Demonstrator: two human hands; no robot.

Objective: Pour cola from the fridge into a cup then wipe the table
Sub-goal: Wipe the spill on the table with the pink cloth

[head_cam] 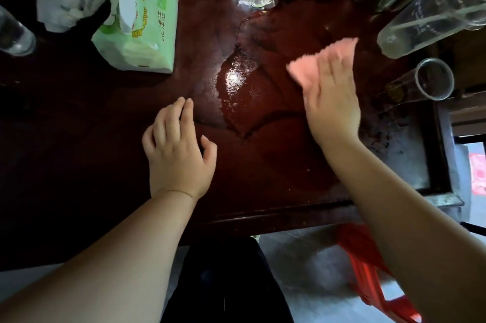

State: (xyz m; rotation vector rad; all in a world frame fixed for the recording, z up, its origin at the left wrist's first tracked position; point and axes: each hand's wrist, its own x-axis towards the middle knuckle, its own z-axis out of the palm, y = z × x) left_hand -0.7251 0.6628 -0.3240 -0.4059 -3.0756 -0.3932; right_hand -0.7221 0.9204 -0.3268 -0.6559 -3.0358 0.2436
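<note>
The right hand [330,101] pressed a pink cloth [319,63] flat on the table [263,165], fingers spread over it rather than clenched, just right of a wet, glossy patch [236,86]; the left hand [178,149] rested empty on the wood with fingers loosely curled. The cloth looked soft, light and limp — it would bunch under a pinch, so a flat palm on its middle seemed the best hold for dragging it through the wet. A glass [420,83] lay tipped near the right edge — fragile, and close to the wiping path.
</note>
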